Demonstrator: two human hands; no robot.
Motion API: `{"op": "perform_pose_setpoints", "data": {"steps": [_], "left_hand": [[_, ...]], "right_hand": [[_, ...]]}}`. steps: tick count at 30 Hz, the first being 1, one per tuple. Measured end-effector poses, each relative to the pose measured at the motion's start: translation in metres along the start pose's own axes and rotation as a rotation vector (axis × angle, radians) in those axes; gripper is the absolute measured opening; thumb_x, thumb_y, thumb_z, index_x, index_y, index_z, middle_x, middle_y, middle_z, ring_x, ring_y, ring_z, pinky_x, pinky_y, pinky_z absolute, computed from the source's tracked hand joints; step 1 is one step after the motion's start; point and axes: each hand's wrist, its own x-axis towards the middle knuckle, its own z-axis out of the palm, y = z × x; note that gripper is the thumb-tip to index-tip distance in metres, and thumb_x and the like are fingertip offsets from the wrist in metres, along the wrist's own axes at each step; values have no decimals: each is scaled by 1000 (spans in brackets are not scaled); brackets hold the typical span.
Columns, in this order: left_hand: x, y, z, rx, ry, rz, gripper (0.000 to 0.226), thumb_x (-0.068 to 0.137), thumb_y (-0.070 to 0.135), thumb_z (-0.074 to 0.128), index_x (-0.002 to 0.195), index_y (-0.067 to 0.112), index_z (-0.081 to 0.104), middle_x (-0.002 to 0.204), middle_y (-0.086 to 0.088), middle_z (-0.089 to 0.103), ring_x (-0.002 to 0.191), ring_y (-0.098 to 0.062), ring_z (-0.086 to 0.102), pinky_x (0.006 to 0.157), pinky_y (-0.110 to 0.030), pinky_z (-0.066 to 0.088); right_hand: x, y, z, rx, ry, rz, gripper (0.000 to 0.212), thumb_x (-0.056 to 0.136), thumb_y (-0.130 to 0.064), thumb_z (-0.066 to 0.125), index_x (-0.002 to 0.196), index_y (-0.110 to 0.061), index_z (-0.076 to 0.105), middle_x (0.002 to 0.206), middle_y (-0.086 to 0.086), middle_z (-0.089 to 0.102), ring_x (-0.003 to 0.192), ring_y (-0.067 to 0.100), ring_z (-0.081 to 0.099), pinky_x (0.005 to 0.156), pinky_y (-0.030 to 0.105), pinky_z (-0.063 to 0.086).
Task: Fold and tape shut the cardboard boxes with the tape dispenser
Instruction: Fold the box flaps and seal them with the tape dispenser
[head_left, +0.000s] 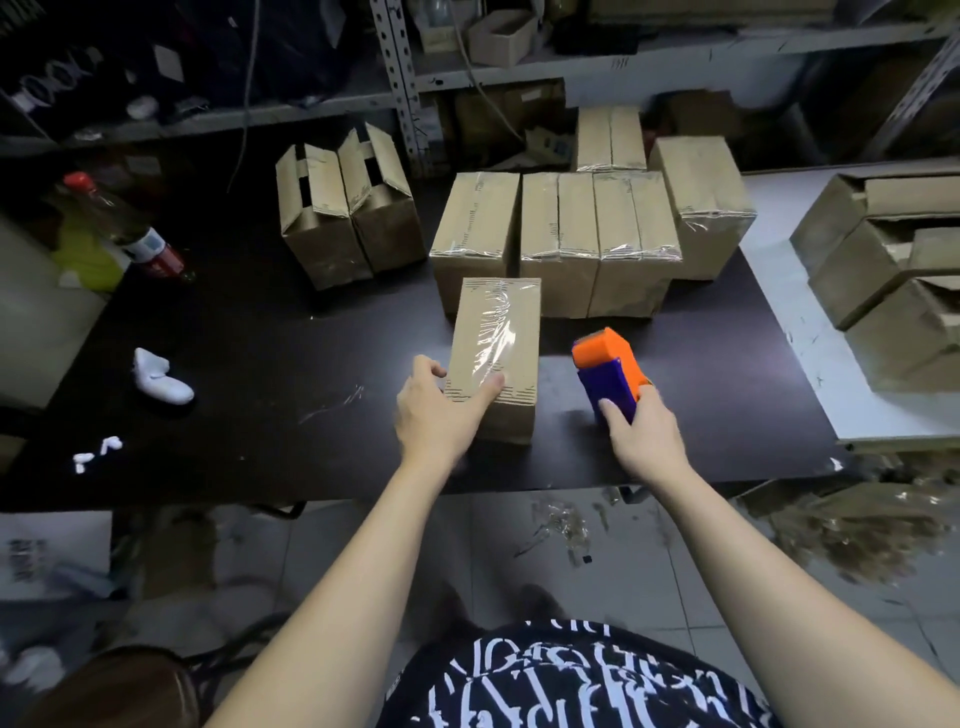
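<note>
A tall cardboard box (498, 332) stands on the dark table (270, 364) in front of me, with clear tape running along its top. My left hand (439, 410) grips its near left corner, thumb on the top and fingers on the left side. To its right, my right hand (641, 431) holds the orange and purple tape dispenser (610, 369) just above the table. Behind stand several taped boxes (597, 234) in a row. Two boxes with open flaps (345, 208) stand at the back left.
A bottle with a red cap (124, 228) lies at the left. A white object (161, 376) and white scraps (96, 452) sit on the left of the table. A stack of flat cartons (893, 270) rests on a white table at the right. Shelves stand behind.
</note>
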Motion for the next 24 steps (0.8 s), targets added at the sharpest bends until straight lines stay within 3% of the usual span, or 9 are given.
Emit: {"op": "perform_pose_setpoints", "data": {"steps": [3, 4, 8, 12, 15, 17, 19, 21, 24], "left_hand": [[0, 17, 1, -55, 192, 145, 29, 90, 48, 71, 101, 22, 63, 103, 3, 62, 98, -21, 61, 96, -48, 49], [1, 27, -2, -132, 178, 200, 19, 93, 39, 71, 101, 22, 67, 102, 4, 64, 97, -16, 63, 94, -44, 52], [-2, 76, -17, -397, -153, 367, 15, 94, 21, 74, 108, 16, 76, 97, 8, 75, 87, 6, 67, 75, -10, 47], [-5, 106, -36, -475, -419, 364, 24, 97, 27, 71, 117, 14, 75, 97, 2, 79, 90, -2, 70, 75, -16, 48], [2, 106, -45, -421, -513, 365, 23, 91, 36, 77, 104, 18, 82, 99, -2, 79, 98, -17, 69, 85, -41, 50], [3, 106, -51, -416, -560, 382, 22, 88, 39, 78, 95, 19, 84, 95, -1, 78, 99, -22, 67, 86, -46, 49], [3, 107, -58, -372, -600, 412, 17, 91, 35, 77, 89, 19, 83, 90, 2, 76, 96, -19, 66, 83, -41, 51], [2, 109, -64, -349, -645, 457, 13, 94, 25, 73, 91, 15, 80, 87, 4, 75, 90, -12, 68, 78, -28, 53], [1, 107, -67, -335, -644, 512, 14, 97, 19, 68, 94, 10, 79, 84, 4, 75, 85, -5, 68, 74, -18, 52]], "right_hand": [[-10, -10, -12, 175, -8, -191, 26, 99, -34, 65, 114, -16, 52, 107, 5, 65, 90, 27, 57, 73, 36, 41], [-14, -14, -17, 243, -11, -244, 24, 97, -34, 68, 107, -18, 53, 99, 3, 66, 85, 26, 59, 70, 38, 44], [-21, -19, -37, 450, -73, -369, 32, 84, -40, 82, 91, -19, 60, 78, 1, 68, 71, 21, 62, 65, 38, 50], [-28, -21, -49, 600, -163, -480, 32, 81, -39, 87, 96, -22, 65, 82, -3, 71, 75, 25, 67, 66, 38, 54], [-30, -24, -53, 607, -182, -539, 30, 83, -33, 86, 99, -22, 64, 79, -12, 68, 68, 12, 60, 62, 24, 48], [-32, -26, -54, 598, -185, -573, 32, 83, -33, 86, 102, -20, 64, 83, -9, 68, 72, 13, 62, 64, 28, 52], [-33, -25, -54, 587, -172, -608, 33, 82, -33, 86, 102, -20, 63, 87, -10, 69, 75, 16, 63, 67, 29, 53], [-32, -23, -53, 547, -130, -660, 34, 82, -36, 86, 97, -20, 61, 84, -14, 66, 74, 15, 62, 67, 27, 50], [-30, -21, -52, 448, -55, -716, 44, 80, -52, 84, 96, -18, 60, 86, -9, 65, 80, 22, 60, 69, 33, 49]]}}
